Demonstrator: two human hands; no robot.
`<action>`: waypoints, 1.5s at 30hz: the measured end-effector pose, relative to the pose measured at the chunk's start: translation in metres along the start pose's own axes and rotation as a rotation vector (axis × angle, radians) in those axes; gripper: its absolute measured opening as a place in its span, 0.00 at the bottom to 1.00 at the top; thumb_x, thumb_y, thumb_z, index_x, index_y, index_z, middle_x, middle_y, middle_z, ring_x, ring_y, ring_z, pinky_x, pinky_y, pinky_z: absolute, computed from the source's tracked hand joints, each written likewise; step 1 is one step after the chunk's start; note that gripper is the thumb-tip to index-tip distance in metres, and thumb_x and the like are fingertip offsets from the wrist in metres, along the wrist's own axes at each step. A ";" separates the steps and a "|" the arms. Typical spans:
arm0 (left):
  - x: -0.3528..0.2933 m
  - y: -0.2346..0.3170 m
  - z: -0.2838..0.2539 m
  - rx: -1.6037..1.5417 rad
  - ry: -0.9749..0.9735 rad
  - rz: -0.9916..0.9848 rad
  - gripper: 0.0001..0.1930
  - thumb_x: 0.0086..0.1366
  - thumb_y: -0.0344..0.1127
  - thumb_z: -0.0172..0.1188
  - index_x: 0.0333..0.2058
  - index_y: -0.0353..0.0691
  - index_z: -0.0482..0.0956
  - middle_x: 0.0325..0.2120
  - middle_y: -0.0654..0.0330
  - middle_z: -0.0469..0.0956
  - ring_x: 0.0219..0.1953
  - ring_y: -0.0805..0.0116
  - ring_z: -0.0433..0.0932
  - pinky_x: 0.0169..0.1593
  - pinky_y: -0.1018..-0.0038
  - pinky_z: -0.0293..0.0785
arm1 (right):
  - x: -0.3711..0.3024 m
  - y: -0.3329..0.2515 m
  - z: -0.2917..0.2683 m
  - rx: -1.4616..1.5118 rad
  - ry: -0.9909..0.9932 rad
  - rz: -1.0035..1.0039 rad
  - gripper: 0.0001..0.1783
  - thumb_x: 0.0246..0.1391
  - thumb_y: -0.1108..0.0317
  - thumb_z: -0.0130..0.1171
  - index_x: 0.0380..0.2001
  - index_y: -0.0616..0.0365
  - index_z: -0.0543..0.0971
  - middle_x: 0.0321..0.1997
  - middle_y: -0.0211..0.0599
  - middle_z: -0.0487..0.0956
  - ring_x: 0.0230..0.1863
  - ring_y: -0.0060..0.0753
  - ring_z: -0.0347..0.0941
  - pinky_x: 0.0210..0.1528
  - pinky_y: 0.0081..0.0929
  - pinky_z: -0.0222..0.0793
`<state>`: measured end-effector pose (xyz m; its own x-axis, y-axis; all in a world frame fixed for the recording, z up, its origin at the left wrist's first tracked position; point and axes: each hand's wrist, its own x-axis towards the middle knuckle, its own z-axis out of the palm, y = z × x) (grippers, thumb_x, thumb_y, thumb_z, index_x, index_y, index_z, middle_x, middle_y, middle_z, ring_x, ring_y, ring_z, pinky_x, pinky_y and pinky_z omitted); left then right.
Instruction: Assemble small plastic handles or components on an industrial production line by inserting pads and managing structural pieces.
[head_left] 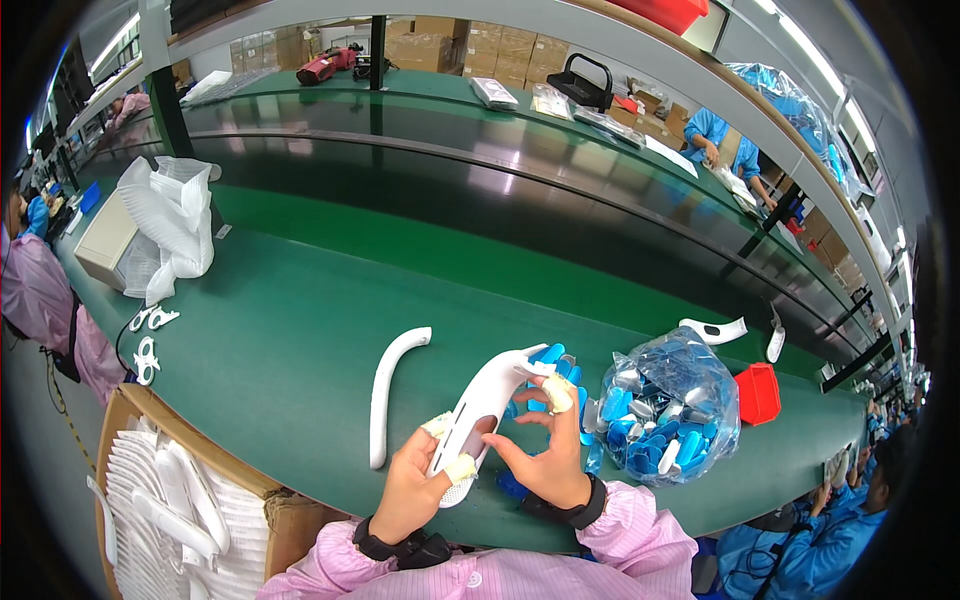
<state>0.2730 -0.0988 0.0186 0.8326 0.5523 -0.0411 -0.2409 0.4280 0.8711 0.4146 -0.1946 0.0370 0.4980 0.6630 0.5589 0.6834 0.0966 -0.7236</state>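
Note:
A white curved plastic shell (465, 420) with an oval opening and a perforated lower end is tilted above the green table before me. My left hand (408, 482) is closed around its lower part, with yellow finger covers on some fingertips. My right hand (552, 455) curls around its right side, index finger at the upper end and thumb by the opening. A curved white strip (385, 395) lies to the left of the shell. Loose blue pieces (548, 355) lie behind and beside my right hand, partly hidden by it.
A clear bag (670, 410) of blue and silver pieces stands right, beside a red bin (758, 393). White parts (712, 331) lie behind it. A cardboard box (285, 525) of white parts is at lower left. Bubble wrap (175, 225) drapes a beige box. A dark conveyor (450, 165) runs behind.

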 end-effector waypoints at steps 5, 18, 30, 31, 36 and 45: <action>-0.001 -0.002 -0.003 0.047 -0.058 -0.017 0.25 0.59 0.23 0.56 0.55 0.30 0.61 0.48 0.55 0.72 0.49 0.70 0.72 0.50 0.75 0.70 | 0.000 0.001 0.002 0.562 0.038 0.402 0.44 0.39 0.77 0.70 0.57 0.61 0.56 0.56 0.46 0.62 0.49 0.34 0.71 0.37 0.26 0.76; -0.006 -0.015 0.006 0.168 0.035 0.043 0.25 0.60 0.24 0.55 0.55 0.30 0.60 0.48 0.56 0.71 0.47 0.73 0.71 0.49 0.78 0.69 | 0.003 0.005 0.000 0.628 -0.146 0.586 0.21 0.51 0.75 0.62 0.48 0.67 0.69 0.38 0.36 0.78 0.36 0.20 0.75 0.38 0.16 0.71; -0.001 0.027 -0.037 1.020 0.357 0.454 0.27 0.53 0.24 0.58 0.55 0.31 0.66 0.55 0.47 0.64 0.57 0.51 0.62 0.58 0.63 0.59 | 0.034 0.036 -0.029 0.718 -0.498 0.910 0.16 0.61 0.60 0.51 0.45 0.61 0.71 0.21 0.31 0.77 0.14 0.21 0.72 0.16 0.16 0.70; 0.000 0.025 -0.043 1.054 0.367 0.415 0.28 0.53 0.25 0.58 0.55 0.31 0.64 0.54 0.46 0.64 0.57 0.50 0.61 0.59 0.63 0.58 | 0.039 0.058 -0.037 0.738 -0.455 0.899 0.17 0.61 0.61 0.50 0.46 0.63 0.71 0.23 0.32 0.78 0.15 0.21 0.73 0.17 0.16 0.70; -0.002 0.013 -0.046 1.029 0.241 0.223 0.31 0.54 0.23 0.56 0.57 0.31 0.60 0.54 0.45 0.62 0.58 0.47 0.61 0.60 0.66 0.57 | 0.065 0.100 -0.033 0.554 0.099 0.783 0.15 0.57 0.68 0.52 0.43 0.68 0.73 0.44 0.46 0.75 0.36 0.35 0.77 0.34 0.24 0.75; 0.000 0.006 -0.036 1.023 0.186 0.191 0.30 0.54 0.22 0.55 0.58 0.33 0.59 0.57 0.46 0.56 0.58 0.49 0.61 0.60 0.68 0.58 | 0.033 0.091 -0.003 -0.651 -0.331 -0.058 0.12 0.39 0.73 0.63 0.33 0.59 0.80 0.45 0.40 0.74 0.50 0.49 0.66 0.49 0.44 0.64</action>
<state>0.2534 -0.0706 0.0061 0.7145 0.6851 0.1417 0.2474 -0.4370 0.8648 0.4947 -0.1660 -0.0094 0.3342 0.8700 0.3626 0.9340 -0.2541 -0.2512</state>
